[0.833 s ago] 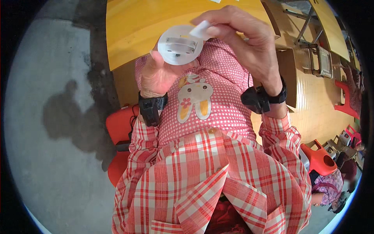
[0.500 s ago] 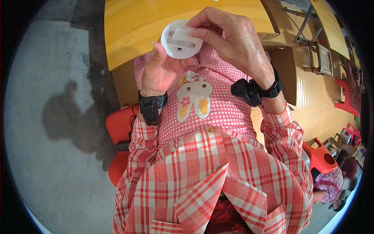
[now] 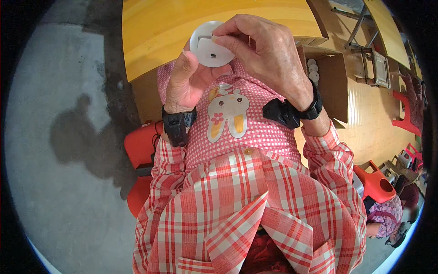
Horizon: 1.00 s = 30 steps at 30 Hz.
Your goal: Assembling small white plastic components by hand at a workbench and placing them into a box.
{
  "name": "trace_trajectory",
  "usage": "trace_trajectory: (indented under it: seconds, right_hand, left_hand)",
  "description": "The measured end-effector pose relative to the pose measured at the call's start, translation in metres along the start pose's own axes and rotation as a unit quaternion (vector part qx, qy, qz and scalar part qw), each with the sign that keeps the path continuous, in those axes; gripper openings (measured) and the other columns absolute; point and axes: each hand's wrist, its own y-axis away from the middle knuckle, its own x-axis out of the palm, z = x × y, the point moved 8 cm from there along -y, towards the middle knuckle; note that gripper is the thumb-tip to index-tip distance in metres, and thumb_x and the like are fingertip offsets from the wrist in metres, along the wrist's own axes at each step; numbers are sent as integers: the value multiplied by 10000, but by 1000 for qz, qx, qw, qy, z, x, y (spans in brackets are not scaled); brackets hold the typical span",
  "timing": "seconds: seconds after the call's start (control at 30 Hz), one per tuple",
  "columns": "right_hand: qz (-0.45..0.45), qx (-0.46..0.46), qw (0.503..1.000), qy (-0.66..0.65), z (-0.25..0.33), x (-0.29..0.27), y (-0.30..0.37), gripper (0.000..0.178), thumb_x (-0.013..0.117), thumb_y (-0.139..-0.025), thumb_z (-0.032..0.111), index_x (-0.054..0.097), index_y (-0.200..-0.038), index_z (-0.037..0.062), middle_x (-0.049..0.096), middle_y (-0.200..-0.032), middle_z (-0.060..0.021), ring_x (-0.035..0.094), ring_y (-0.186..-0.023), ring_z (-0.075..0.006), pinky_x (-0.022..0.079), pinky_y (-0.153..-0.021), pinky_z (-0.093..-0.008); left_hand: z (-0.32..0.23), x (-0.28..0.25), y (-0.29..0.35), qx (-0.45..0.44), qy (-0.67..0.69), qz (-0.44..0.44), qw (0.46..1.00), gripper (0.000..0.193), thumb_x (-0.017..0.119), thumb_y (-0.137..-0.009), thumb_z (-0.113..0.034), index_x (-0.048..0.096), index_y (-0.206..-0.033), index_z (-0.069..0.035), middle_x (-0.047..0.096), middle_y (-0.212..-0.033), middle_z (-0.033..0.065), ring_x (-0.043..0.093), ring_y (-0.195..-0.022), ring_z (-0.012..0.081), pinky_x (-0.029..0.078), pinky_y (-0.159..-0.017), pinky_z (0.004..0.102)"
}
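My left hand (image 3: 185,82) holds a round white plastic disc (image 3: 221,57) near the table edge, thumb at its left rim and fingers underneath. A small black switch shows on the disc's face, below a rectangular recess. Over that recess lies a small white rectangular cover (image 3: 206,45). The thumb and forefinger of my right hand (image 3: 269,52) pinch the cover's upper right corner. Those fingertips hide part of the cover and the disc's upper right side.
A yellow table (image 3: 155,32) lies just beyond my hands. To its right, an open cardboard box (image 3: 335,84) holds several white discs (image 3: 313,68). A red stool (image 3: 139,146) stands at my left. On the right are an orange-red stool (image 3: 376,185) and another person (image 3: 385,217).
The cover has moved slightly left and down, now lying flatter over the recess. My right wrist has shifted left, bringing the discs in the box into view.
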Motion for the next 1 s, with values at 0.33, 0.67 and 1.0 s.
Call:
trace_trajectory:
  seconds: [0.33,0.67,1.0]
  right_hand:
    - [-26,-52,997,54,6,1,2,82,625,-763,113,647,-822,60,625,-756,-104,606,-724,-295,493,-637,-373]
    - [-31,-59,992,107,13,1,8,217,684,-743,39,696,-948,108,532,-840,-64,566,-689,-208,485,-590,-294]
    - [61,-105,984,129,-4,11,13,408,625,-773,9,626,-1154,157,488,-973,-78,522,-806,-195,446,-673,-264]
  left_hand:
    - [-1,1,1,8,4,-6,1000,695,616,-843,-433,335,-1342,-39,495,-1244,117,541,-1113,242,508,-916,382]
    - [-6,9,0,19,17,14,1000,401,514,-937,-229,405,-1277,-48,533,-1185,120,582,-1051,241,546,-847,405]
    - [-16,4,-1,66,-111,-81,988,252,538,-921,-163,504,-1127,-23,609,-1050,96,637,-894,194,568,-682,334]
